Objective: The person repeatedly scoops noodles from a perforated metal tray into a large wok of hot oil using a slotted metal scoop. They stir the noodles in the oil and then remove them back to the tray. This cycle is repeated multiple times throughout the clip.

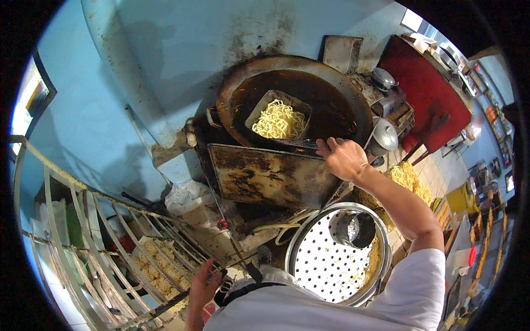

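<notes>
A large round wok (pixel 232 89) of dark liquid stands against the wall. A square metal pan (pixel 257 108) at its near side holds pale yellow noodles (pixel 278 121). My right hand (pixel 343 159) curls its fingers over the wok's near edge, at the top of a scorched metal sheet (pixel 273 176). What lies under those fingers is hidden. My left hand (pixel 205 283) is low at the left, beside the rail of a metal rack (pixel 89 225); its grip is unclear. Below my right forearm, a perforated metal tray (pixel 316 256) carries a metal bowl (pixel 355 230) and noodle scraps.
More noodles lie behind the rack's bars (pixel 159 265) and in a heap (pixel 408 182) beyond my right forearm. Lidded pots (pixel 385 134) stand right of the wok. A hose (pixel 283 231) and a plastic bag (pixel 186 197) are low down. A red counter (pixel 422 91) is farther right.
</notes>
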`<state>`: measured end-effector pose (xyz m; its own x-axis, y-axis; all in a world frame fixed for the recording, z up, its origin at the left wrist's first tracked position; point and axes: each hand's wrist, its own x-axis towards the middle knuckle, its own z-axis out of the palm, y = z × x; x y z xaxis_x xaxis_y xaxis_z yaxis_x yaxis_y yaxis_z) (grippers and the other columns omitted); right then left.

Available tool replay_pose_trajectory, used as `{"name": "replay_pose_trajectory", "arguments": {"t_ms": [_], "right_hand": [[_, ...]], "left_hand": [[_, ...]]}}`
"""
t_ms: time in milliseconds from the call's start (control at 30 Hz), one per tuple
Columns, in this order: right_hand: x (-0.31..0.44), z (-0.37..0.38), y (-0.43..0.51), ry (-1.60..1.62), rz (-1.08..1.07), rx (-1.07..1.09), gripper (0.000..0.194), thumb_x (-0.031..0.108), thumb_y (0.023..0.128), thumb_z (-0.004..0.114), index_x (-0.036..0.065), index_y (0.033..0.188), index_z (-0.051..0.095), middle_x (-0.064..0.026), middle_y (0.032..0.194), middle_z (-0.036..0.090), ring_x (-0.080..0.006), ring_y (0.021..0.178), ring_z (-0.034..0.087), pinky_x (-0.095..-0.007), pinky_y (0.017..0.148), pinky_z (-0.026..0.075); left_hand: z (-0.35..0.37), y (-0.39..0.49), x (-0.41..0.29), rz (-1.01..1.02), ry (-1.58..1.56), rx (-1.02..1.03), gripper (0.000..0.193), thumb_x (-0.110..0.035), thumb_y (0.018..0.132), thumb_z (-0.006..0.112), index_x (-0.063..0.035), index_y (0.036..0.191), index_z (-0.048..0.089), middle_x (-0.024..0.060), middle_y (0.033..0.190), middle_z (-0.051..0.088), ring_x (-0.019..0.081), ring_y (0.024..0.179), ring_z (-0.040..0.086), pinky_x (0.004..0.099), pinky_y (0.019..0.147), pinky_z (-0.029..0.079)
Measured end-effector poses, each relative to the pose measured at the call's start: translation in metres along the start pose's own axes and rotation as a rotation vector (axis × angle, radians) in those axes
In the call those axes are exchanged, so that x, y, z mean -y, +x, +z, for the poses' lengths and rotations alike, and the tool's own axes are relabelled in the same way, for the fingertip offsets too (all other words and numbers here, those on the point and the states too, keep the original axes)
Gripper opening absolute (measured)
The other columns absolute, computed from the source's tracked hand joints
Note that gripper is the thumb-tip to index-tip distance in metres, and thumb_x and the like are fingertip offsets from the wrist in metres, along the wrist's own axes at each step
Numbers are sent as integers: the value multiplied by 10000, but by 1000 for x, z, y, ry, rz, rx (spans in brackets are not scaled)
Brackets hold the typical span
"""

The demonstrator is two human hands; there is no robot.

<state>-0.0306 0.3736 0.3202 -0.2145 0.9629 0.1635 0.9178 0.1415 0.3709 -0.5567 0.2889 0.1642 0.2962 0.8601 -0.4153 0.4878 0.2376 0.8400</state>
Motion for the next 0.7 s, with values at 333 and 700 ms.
{"name": "replay_pose_trajectory", "arguments": {"t_ms": [333,700], "right_hand": [[-10,-18,-30,-77,-82,-103,368,186,875,607,-30,1168,658,-147,851,640,-290,744,696,-396,587,580],[-34,-30,15,-168,-85,18,352,277,994,570,15,1204,675,-156,928,685,-286,762,716,-417,584,573]], "left_hand": [[-20,22,-155,407,389,-227,524,-214,955,727,-49,1428,573,220,1405,585,398,1317,543,460,1119,418],[-55,18,-163,458,475,-361,515,-202,926,744,-47,1394,596,202,1385,594,378,1283,566,465,1073,456]]}}
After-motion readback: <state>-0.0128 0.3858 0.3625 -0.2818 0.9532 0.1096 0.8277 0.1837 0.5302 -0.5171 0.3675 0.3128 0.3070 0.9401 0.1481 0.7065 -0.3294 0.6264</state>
